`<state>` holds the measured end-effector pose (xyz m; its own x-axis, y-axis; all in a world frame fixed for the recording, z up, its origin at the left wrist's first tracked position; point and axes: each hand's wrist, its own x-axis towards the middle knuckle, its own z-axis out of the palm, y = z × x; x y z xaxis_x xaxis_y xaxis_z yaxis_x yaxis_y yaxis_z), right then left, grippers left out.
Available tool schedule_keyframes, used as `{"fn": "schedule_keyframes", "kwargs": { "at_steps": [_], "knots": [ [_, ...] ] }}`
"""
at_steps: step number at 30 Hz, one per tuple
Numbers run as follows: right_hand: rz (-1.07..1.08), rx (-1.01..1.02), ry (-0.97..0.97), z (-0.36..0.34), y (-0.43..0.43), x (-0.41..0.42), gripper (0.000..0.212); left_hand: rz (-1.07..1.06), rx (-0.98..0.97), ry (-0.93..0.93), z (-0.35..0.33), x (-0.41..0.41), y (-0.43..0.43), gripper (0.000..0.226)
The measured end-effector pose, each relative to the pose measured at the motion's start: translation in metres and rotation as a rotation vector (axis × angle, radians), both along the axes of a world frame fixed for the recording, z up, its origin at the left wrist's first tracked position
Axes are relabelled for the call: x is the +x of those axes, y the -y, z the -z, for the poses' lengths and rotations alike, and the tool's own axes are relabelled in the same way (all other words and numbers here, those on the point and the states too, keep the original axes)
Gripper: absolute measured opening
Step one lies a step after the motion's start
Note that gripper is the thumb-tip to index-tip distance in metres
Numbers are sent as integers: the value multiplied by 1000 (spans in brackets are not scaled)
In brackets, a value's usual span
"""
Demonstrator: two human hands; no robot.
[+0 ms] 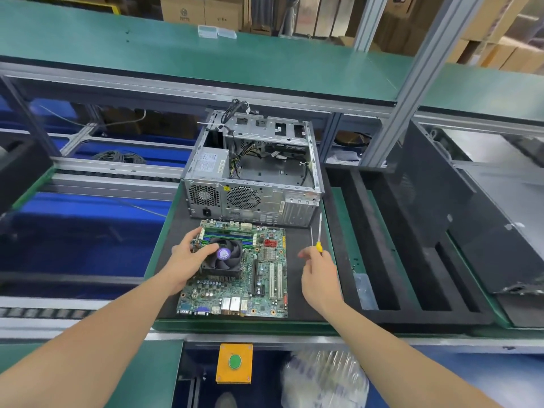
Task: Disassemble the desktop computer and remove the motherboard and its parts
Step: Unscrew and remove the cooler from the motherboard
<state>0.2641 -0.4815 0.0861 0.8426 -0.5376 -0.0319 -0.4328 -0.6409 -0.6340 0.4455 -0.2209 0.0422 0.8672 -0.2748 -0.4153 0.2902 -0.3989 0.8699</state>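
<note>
Motherboard (266, 279) lies flat on black mat (301, 304), centre-low in frame, just in front of the opened computer case (294, 201). Left hand (188, 257) grips the CPU cooler fan (225, 262) on the board's upper left, thumb on top. Right hand (318, 272), right of board, holds yellow-handled screwdriver (318, 246), shaft pointing up.

A yellow button box (234, 363) sits near a clear plastic bag (323, 378), with cardboard boxes (182, 10) stacked beyond.
</note>
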Motion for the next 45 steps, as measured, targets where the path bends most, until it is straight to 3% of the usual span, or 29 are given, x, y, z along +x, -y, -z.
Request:
{"fn": "schedule_keyframes", "kwargs": {
  "at_steps": [2,5,8,11,13,15,17,19,21,28,45],
  "knots": [
    [-45,85,-34,-5,-5,4,30,-21,55,35,0,-4,2,69],
    [-71,151,-76,-12,-11,13,36,26,344,142,-4,-7,0,72],
    [-102,145,-120,-20,-11,24,28,126,534,229,-16,-3,-5,78],
    [-198,28,-172,-40,-11,39,28,41,517,369,-35,3,-4,88],
    [-262,-73,-163,-59,-15,52,24,41,447,616,-49,5,2,77],
    [-307,-158,-164,-78,-22,67,29,292,413,856,-62,5,13,71],
    [-330,-224,-222,-95,-30,83,34,634,482,961,-69,5,27,77],
    [-365,-267,-295,-108,-38,97,29,854,590,978,-66,6,38,89],
    [-407,-297,-348,-119,-44,106,26,924,658,949,-56,4,42,95],
    [-459,-362,-385,-131,-52,120,33,803,670,970,-28,-2,41,75],
    [-435,-324,-379,-133,-58,126,25,785,647,956,-26,-1,41,68]
  ]
}}
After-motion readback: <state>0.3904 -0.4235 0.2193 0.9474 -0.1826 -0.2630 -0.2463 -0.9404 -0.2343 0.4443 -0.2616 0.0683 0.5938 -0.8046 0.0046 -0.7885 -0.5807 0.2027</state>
